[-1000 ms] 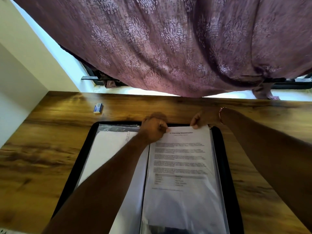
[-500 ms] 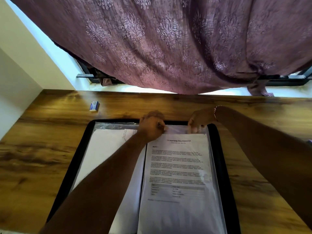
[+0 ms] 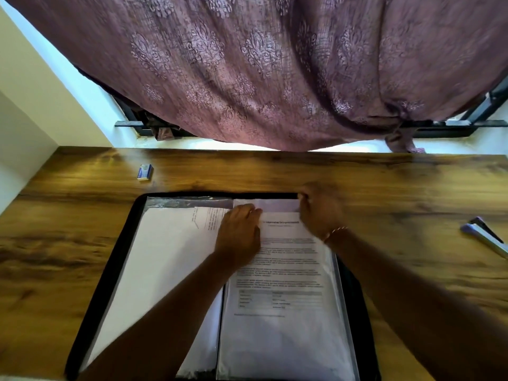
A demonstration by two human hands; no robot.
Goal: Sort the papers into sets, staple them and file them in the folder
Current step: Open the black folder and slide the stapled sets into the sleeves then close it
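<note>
Head view | folder [image 3: 114, 265]: black, open flat on wooden table [image 3: 412, 188] | printed paper [image 3: 283, 270]: inside right-hand clear sleeve [image 3: 277, 206] | left hand [image 3: 239, 235]: fingers lying relaxed on paper's top-left | right hand [image 3: 321, 210]: blurred, fingers curled, pinching sleeve's top-right corner | stapler [image 3: 486, 237]: table's right edge, well apart | small blue box [image 3: 145, 171]: far left.

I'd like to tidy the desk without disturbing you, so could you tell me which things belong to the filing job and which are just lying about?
Part of the job: folder, printed papers filed inside it, stapler, left hand, right hand.
Just lying about: small blue box, curtain.
</note>
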